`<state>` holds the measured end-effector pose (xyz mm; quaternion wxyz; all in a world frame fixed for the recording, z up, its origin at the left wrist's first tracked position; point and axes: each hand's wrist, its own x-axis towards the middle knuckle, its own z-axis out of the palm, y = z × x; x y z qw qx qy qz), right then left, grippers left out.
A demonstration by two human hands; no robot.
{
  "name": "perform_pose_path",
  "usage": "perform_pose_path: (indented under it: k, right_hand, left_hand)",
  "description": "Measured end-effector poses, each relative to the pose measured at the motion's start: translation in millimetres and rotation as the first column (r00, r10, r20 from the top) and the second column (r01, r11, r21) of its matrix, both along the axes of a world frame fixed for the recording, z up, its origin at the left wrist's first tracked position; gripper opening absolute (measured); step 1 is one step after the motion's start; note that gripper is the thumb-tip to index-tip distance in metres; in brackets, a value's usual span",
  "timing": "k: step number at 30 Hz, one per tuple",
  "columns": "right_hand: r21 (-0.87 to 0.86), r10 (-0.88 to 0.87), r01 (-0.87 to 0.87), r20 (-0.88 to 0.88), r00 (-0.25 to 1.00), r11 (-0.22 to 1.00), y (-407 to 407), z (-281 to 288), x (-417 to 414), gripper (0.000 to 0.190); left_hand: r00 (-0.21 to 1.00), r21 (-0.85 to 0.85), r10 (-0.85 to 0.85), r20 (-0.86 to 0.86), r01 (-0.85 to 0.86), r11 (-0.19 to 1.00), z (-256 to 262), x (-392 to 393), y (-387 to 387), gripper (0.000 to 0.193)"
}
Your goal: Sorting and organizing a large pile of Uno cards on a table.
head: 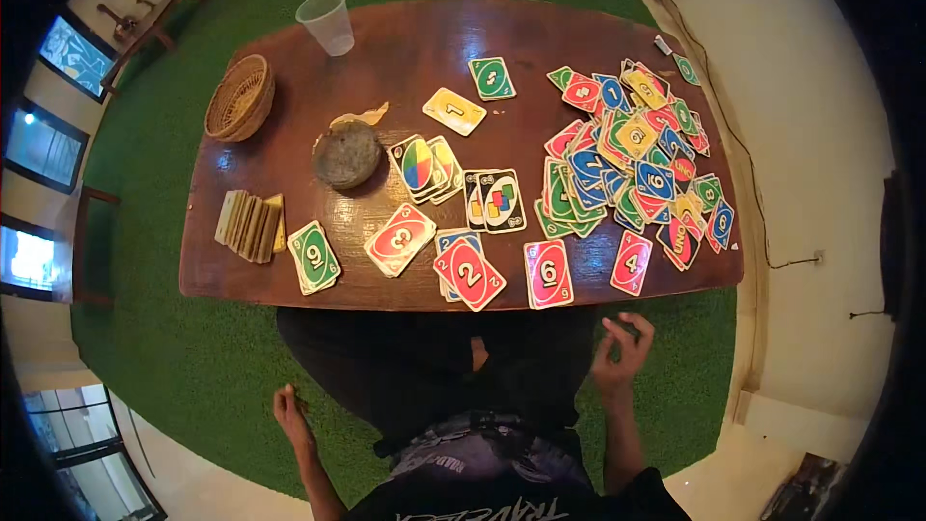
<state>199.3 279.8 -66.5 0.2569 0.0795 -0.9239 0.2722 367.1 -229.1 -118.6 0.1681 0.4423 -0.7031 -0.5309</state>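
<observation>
My left hand (291,412) hangs low beside my leg, its fingers curled; whether it holds anything does not show. My right hand (623,351) is raised just off the table's near edge, fingers bent and apart, holding nothing. Along that edge of the wooden table (405,29) lie small face-up UNO card piles: a green nine (313,257), a red three (400,239), a red two (470,273), a red six (548,273) and a red four (631,263), the last nearest my right hand. Behind them are wild cards (417,166) and black draw-four cards (500,201).
A large loose heap of cards (636,159) covers the right side. A yellow one (454,111) and a green reverse card (492,78) lie mid-table. Leftward are a round stone-like object (347,154), a wicker basket (241,98), a clear plastic cup (327,22) and a leaning row of cards (249,226).
</observation>
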Motion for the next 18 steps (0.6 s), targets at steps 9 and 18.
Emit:
perform_pose_path:
  k: [9,18]
  right_hand:
    - [0.060,-0.081,0.069,0.239,0.968,0.996,-96,73,-62,0.073]
    - [0.033,-0.006,-0.004,0.308,0.951,0.999,-119,66,-79,0.072]
  left_hand:
    - [0.866,-0.410,-0.486,-0.115,0.405,0.817,27,-114,109,0.018]
    - [0.657,-0.685,-0.733,0.173,0.615,0.390,16,-114,117,0.012]
